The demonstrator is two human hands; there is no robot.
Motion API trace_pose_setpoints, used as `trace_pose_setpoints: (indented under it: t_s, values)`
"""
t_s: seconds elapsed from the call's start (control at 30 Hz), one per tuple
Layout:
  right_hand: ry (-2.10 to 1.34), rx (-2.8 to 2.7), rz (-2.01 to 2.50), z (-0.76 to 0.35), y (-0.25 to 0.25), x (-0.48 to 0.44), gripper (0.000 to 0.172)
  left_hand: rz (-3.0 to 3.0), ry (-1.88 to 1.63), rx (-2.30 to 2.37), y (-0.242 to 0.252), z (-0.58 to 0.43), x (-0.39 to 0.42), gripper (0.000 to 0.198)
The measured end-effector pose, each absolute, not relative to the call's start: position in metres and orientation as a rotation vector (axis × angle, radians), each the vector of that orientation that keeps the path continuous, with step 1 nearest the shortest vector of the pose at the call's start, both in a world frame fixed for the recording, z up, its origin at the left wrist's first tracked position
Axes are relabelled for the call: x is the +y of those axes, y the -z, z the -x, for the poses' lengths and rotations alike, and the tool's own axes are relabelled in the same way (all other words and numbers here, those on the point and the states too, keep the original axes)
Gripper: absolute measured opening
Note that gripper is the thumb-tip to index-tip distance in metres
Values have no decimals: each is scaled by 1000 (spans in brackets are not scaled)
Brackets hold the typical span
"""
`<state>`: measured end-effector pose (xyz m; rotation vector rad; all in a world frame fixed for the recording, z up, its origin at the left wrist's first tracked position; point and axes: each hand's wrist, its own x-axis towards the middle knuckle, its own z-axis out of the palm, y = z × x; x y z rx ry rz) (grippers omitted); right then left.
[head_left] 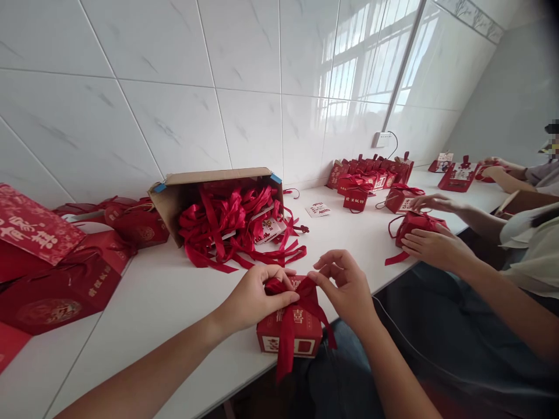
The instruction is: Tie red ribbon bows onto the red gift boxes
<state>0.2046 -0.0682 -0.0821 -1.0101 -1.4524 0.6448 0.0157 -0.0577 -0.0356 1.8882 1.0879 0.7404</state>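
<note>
A red gift box [266, 334] with printed characters stands at the table's front edge before me. Red satin ribbon [286, 343] is looped into a bow on its top, and its tails hang down the front and right sides. My left hand [257, 297] pinches the bow near its knot between thumb and fingers. On the other side, my right hand [345, 285] pinches the right loop of the ribbon, its other fingers curled. Part of the knot is hidden behind my left fingers.
An open cardboard box [168, 218] on its side spills red ribbons [236, 224] and cards. Large red boxes [61, 291] stand at left. Several small gift boxes [367, 174] line the wall. A co-worker's hands [437, 244] hold another red box at right; another person sits beyond.
</note>
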Motion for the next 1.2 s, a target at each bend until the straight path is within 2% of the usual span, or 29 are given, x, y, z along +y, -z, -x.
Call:
trace_pose_setpoints:
  t_s: [0.1,0.27,0.47,0.63,0.87,1.1,1.2]
  values:
    - [-777,-1505,1084,-207,83,-69,22,-1888,-733,1078,34,-16,-58,14]
    - [-695,-1676,1139,-209,78,-72,25,-1860,-752,1049,31,-15,-59,14]
    - [-701,-1617,1063,-203,77,-75,22,-1831,-797,1032,33,-17,-61,16]
    - [-712,-1430,1140,-186,74,-80,22,-1814,-850,1057,37,-21,-63,27]
    - [-805,-1257,1159,-181,80,-72,24,-1785,-871,1121,40,-22,-61,27]
    - [-636,-1276,1196,-187,81,-59,21,-1826,-848,1124,38,-20,-57,31]
    - [-705,-1374,1129,-200,84,-56,22,-1809,-837,1143,39,-18,-56,29]
